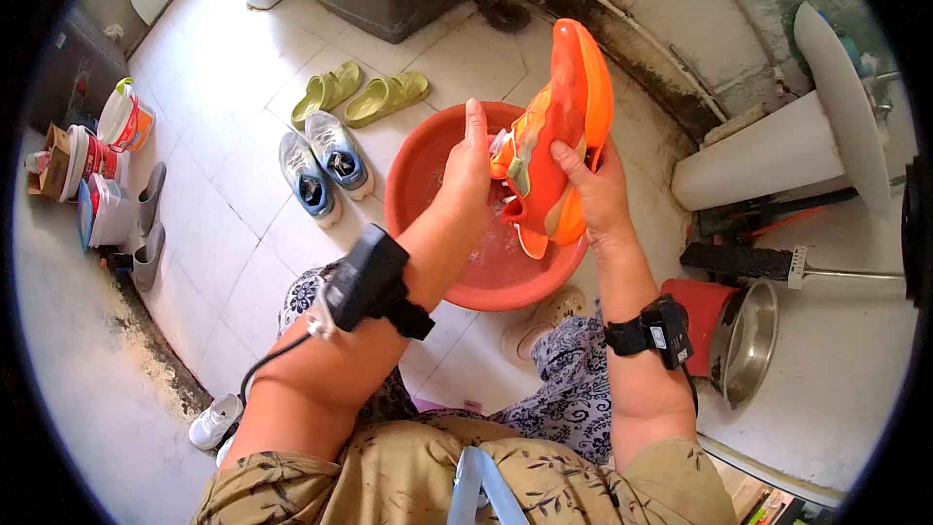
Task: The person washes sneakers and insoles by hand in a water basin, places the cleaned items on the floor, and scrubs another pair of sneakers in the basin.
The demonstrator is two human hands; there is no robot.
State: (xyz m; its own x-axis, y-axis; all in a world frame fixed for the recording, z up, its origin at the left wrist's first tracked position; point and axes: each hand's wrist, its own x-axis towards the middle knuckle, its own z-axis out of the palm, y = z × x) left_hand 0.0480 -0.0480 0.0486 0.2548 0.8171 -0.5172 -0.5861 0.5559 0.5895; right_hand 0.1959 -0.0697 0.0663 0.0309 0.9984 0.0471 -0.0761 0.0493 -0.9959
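My right hand point(595, 194) is closed round the side of an orange-red shoe point(554, 136), its thumb across the upper. The shoe is tilted, toe up, above a red basin point(408, 194) with liquid in it. Close to the shoe's laces and collar is my left hand point(465, 163), thumb pointing up and other fingers mostly hidden. It seems closed on something small and pale that I cannot make out.
Green clogs point(389, 99) and blue-grey sneakers point(337, 151) stand left of the basin. Grey slippers point(150, 199) and white tubs point(115, 214) are at far left. A sink pedestal point(763, 157), black brush point(736, 260) and metal bowl point(754, 345) are at right.
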